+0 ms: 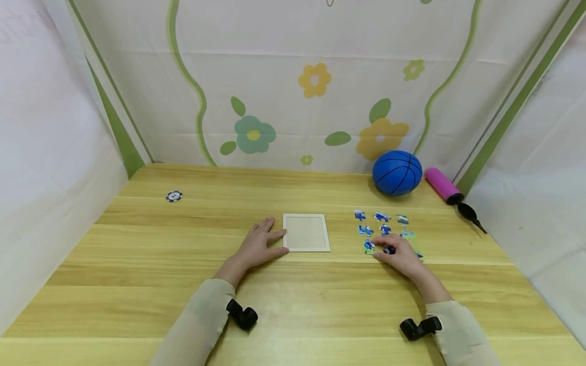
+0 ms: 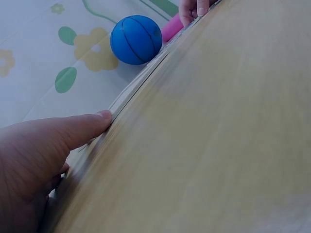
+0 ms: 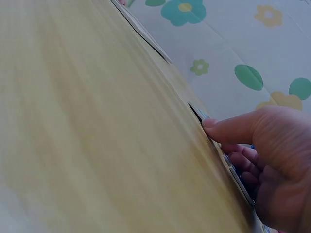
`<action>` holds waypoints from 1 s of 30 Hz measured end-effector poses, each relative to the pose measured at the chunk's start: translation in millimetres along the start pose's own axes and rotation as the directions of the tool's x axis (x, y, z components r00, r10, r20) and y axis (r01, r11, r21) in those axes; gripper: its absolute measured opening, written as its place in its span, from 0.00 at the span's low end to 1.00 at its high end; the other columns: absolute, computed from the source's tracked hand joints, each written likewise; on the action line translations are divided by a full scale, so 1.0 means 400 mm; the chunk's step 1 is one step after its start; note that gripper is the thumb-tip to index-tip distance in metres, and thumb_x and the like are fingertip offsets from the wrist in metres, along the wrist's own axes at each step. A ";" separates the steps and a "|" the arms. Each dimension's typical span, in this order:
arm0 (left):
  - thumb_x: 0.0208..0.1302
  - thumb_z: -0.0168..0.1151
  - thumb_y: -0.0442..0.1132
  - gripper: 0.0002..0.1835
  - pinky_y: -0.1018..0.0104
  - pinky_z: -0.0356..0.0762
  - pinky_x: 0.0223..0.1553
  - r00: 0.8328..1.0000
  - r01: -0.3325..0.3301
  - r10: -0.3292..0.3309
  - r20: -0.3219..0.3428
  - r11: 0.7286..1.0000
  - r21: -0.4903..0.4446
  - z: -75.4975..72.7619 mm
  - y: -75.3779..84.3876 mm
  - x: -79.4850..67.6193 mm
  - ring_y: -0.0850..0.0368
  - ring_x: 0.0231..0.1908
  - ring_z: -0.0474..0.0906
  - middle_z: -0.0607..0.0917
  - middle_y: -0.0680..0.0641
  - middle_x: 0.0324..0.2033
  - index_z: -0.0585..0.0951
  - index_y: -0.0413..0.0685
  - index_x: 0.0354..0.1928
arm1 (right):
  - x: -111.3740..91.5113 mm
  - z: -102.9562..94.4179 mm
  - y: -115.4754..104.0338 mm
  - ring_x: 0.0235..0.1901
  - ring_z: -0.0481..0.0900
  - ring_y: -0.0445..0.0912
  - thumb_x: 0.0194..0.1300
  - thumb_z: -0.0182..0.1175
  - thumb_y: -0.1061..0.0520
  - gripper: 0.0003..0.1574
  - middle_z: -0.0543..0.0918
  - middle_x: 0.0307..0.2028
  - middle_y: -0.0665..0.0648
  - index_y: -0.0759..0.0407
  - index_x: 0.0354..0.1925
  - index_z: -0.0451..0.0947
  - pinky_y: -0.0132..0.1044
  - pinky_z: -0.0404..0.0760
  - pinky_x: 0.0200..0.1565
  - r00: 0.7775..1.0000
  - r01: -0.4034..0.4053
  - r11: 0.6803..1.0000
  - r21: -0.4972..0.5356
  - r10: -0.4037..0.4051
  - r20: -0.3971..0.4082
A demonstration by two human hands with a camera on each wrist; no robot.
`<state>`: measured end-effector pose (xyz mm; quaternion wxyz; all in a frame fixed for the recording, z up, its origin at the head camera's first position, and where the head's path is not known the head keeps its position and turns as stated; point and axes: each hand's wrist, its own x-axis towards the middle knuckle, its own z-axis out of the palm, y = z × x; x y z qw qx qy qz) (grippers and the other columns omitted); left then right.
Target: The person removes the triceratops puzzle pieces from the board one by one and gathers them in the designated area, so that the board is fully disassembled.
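Observation:
A square puzzle frame (image 1: 306,215) with a pale rim lies flat on the table, left of several loose jigsaw pieces (image 1: 365,230). My left hand (image 1: 259,245) rests at the frame's left edge, fingers spread and fairly straight, thumb and index fingertip touching the rim. In the left wrist view the thumb (image 2: 92,127) lies against that thin edge. Over at the pieces, my right hand (image 1: 400,254) pinches a blue and green puzzle piece (image 1: 368,247) at the near left of the group. Its thumb (image 3: 231,127) is on the piece's edge in the right wrist view. The hand partly hides other pieces.
A blue ball (image 1: 397,173) with black lines stands at the back right, beside a pink and black hand pump (image 1: 443,186). Toward the back left lies a black and white poker chip (image 1: 174,196). Flower-patterned cloth (image 1: 274,76) hangs behind the wooden table (image 1: 316,305).

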<state>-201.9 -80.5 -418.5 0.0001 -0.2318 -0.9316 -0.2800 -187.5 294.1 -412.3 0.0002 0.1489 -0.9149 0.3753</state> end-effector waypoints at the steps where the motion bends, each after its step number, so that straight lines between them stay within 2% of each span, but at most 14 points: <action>1: 0.52 0.56 0.58 0.30 0.54 0.38 0.59 1.000 0.001 -0.001 0.002 1.000 0.000 -0.001 0.000 0.000 0.48 0.62 0.44 0.54 0.38 0.62 0.70 0.51 0.56 | 0.000 0.000 0.001 0.44 0.67 0.52 0.53 0.61 0.57 0.19 0.73 0.43 0.60 0.61 0.45 0.75 0.49 0.62 0.45 1.000 -0.001 1.000 -0.003 0.001 0.002; 9: 0.53 0.56 0.57 0.30 0.54 0.37 0.59 1.000 -0.005 0.005 0.003 1.000 -0.012 -0.004 -0.002 0.002 0.48 0.62 0.43 0.54 0.38 0.62 0.70 0.51 0.57 | 0.007 -0.007 -0.003 0.44 0.66 0.52 0.53 0.61 0.56 0.20 0.72 0.43 0.60 0.61 0.45 0.75 0.49 0.62 0.45 1.000 -0.008 1.000 0.009 0.008 0.013; 14: 0.53 0.56 0.57 0.30 0.54 0.37 0.59 1.000 -0.003 0.003 0.005 1.000 -0.014 -0.002 -0.004 0.001 0.48 0.62 0.43 0.54 0.39 0.62 0.70 0.51 0.56 | 0.012 -0.014 -0.013 0.40 0.67 0.52 0.52 0.62 0.58 0.22 0.73 0.41 0.59 0.64 0.46 0.73 0.46 0.66 0.41 0.997 -0.018 0.999 0.046 0.015 0.071; 20: 0.52 0.57 0.57 0.33 0.52 0.38 0.59 1.000 -0.003 0.003 0.002 0.998 -0.058 -0.010 -0.002 -0.004 0.47 0.62 0.44 0.53 0.37 0.62 0.67 0.51 0.59 | 0.024 -0.040 -0.049 0.36 0.69 0.50 0.53 0.61 0.58 0.26 0.74 0.37 0.60 0.68 0.50 0.69 0.42 0.69 0.38 0.988 -0.024 1.000 -0.004 0.025 0.150; 23: 0.52 0.56 0.57 0.35 0.48 0.41 0.57 1.000 0.009 -0.010 -0.015 0.997 -0.078 -0.026 0.002 -0.004 0.43 0.61 0.44 0.50 0.37 0.62 0.63 0.50 0.61 | 0.035 -0.059 -0.074 0.37 0.70 0.50 0.56 0.59 0.55 0.29 0.74 0.39 0.62 0.67 0.53 0.66 0.41 0.71 0.38 0.990 -0.050 0.999 0.004 0.049 0.134; 25: 0.53 0.56 0.57 0.37 0.46 0.42 0.56 0.999 0.014 -0.018 -0.048 0.996 -0.088 -0.045 0.007 -0.001 0.42 0.61 0.43 0.49 0.37 0.62 0.61 0.47 0.62 | 0.046 -0.071 -0.097 0.40 0.70 0.51 0.57 0.57 0.53 0.30 0.73 0.42 0.64 0.66 0.55 0.64 0.43 0.71 0.41 0.994 -0.060 0.998 0.030 0.057 0.093; 28: 0.55 0.54 0.56 0.37 0.45 0.40 0.57 0.992 0.019 -0.028 -0.119 0.997 -0.072 -0.081 0.020 0.011 0.43 0.62 0.42 0.49 0.37 0.63 0.59 0.45 0.63 | 0.069 -0.085 -0.143 0.47 0.66 0.56 0.60 0.53 0.49 0.34 0.68 0.50 0.66 0.64 0.59 0.59 0.50 0.65 0.47 0.998 -0.051 0.998 0.035 0.049 0.032; 30: 0.56 0.52 0.57 0.38 0.46 0.37 0.57 0.986 0.029 -0.033 -0.165 0.999 -0.029 -0.104 0.031 0.021 0.44 0.62 0.41 0.49 0.37 0.63 0.57 0.43 0.63 | 0.091 -0.085 -0.176 0.53 0.60 0.59 0.60 0.52 0.45 0.38 0.63 0.55 0.67 0.63 0.62 0.55 0.55 0.59 0.51 1.000 -0.029 0.999 -0.035 0.029 -0.001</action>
